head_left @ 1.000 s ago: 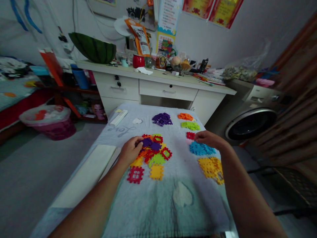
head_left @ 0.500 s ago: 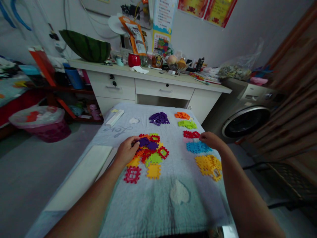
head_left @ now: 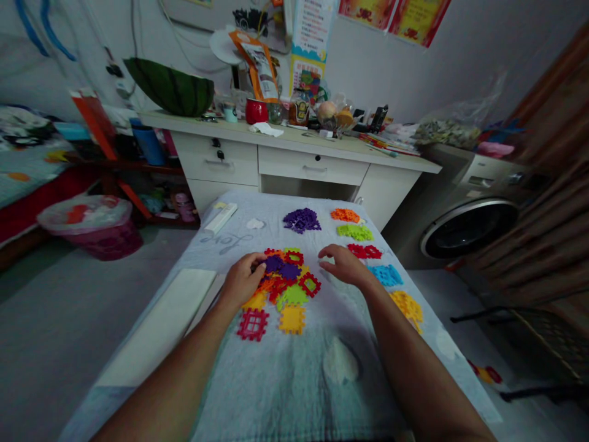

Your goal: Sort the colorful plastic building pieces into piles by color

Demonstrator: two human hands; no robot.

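A mixed heap of coloured plastic puzzle tiles (head_left: 285, 282) lies in the middle of a pale blue cloth (head_left: 276, 380). My left hand (head_left: 242, 280) rests on the heap's left edge, fingers curled against a purple tile (head_left: 274, 264). My right hand (head_left: 343, 265) hovers just right of the heap, fingers spread and empty. Sorted piles lie beyond: purple (head_left: 301, 220), orange (head_left: 345, 215), green (head_left: 354, 232), red (head_left: 364, 251), blue (head_left: 386, 275) and yellow (head_left: 407, 305). A dark red tile (head_left: 253, 324) and a yellow tile (head_left: 291, 319) lie at the heap's near side.
A white desk (head_left: 294, 162) crowded with items and half a watermelon (head_left: 172, 92) stands behind. A washing machine (head_left: 469, 209) is at the right, a pink bin (head_left: 92, 224) at the left. A white box (head_left: 221, 218) and a white board (head_left: 161, 331) lie on the cloth's left.
My right hand has moved left from the red and blue piles to beside the mixed heap. My left hand has stayed on the heap.
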